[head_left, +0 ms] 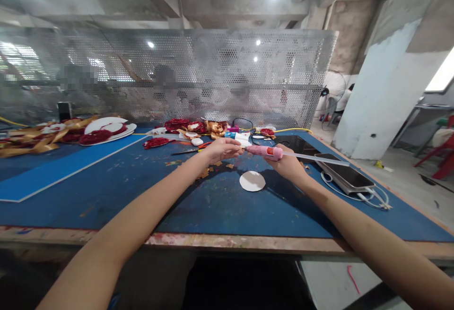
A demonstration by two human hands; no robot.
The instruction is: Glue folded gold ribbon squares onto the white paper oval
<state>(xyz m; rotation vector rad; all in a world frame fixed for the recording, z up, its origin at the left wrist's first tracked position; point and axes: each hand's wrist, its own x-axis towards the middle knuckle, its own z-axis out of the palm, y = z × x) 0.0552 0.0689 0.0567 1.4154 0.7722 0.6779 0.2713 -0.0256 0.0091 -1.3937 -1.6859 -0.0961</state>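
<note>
My right hand (288,164) is wrapped round a pink hot glue gun (263,151), its nozzle turned left. A long translucent glue stick (315,158) juts from the back of the gun. Close to the nozzle tip, my left hand (223,149) has its fingers pinched together; what they hold is too small to make out. On the blue tabletop below both hands lies a white round disc (252,181). Small tan scraps (204,173) are scattered under my left hand. A pair of pliers or scissors (189,150) lies just behind my left wrist.
Dark red and gold ribbon pieces (216,128) lie along the back, with more ribbons (42,135) at left beside white discs (113,128). A blue board (71,168) lies left. Phones with a white cable (345,173) are at right. A perforated metal screen (198,73) stands behind.
</note>
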